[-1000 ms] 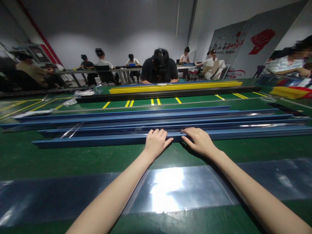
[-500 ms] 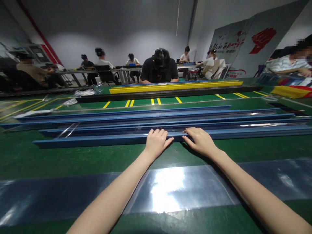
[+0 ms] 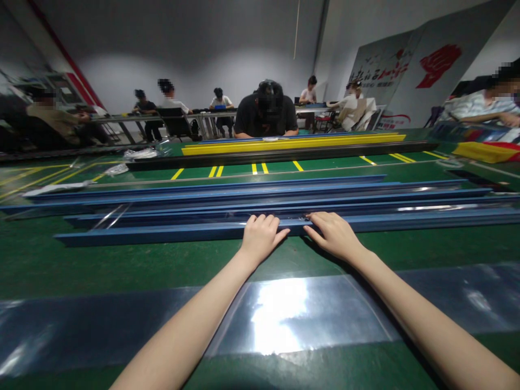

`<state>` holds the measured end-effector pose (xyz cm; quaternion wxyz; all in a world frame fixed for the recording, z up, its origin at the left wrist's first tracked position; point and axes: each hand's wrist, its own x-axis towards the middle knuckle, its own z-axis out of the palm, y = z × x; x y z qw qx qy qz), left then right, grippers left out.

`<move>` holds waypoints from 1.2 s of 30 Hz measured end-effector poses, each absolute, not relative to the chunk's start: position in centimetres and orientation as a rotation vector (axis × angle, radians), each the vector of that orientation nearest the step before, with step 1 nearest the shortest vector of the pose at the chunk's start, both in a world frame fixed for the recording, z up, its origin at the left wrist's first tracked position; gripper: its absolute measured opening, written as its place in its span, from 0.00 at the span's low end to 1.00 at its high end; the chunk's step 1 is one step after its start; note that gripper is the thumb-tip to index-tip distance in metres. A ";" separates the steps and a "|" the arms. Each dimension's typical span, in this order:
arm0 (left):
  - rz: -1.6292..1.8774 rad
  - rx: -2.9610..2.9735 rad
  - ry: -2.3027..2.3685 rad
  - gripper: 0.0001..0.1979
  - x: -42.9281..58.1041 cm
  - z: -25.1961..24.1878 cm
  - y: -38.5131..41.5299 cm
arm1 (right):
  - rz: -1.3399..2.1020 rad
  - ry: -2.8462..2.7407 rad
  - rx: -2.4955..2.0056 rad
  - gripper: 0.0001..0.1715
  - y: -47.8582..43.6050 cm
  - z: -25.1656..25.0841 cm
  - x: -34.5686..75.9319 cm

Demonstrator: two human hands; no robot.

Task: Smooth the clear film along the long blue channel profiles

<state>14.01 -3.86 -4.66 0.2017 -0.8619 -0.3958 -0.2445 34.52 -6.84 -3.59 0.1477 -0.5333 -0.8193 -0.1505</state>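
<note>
Several long blue rails lie side by side across the green table (image 3: pixel 101 265). Both my hands rest on the nearest blue rail (image 3: pixel 162 233), close together near its middle. My left hand (image 3: pixel 260 237) has its fingers curled over the rail's top edge. My right hand (image 3: pixel 331 234) does the same just to the right, thumb along the near face. Clear film lies over some of the rails behind, glinting in places. A wide clear plastic sheet (image 3: pixel 280 314) lies flat on the table under my forearms.
A long yellow rail (image 3: pixel 292 145) and a black rail (image 3: pixel 280 157) lie farther back. Opposite sits a person in a black shirt (image 3: pixel 266 111), head bent down. Other people sit at tables behind and at the right. Crumpled plastic (image 3: pixel 140 154) lies at the back left.
</note>
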 end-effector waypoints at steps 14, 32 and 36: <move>-0.693 -2.408 -1.117 0.17 14.1 -4.6 -3.8 | -0.457 -2.330 -1.507 0.20 -6.8 -3.9 34.6; -0.700 -2.408 -1.138 0.18 14.1 -4.7 -3.7 | -0.456 -2.339 -1.508 0.20 -6.8 -3.9 34.6; -0.683 -2.416 -1.142 0.17 14.0 -4.6 -3.8 | -0.445 -2.342 -1.509 0.19 -6.8 -3.8 34.6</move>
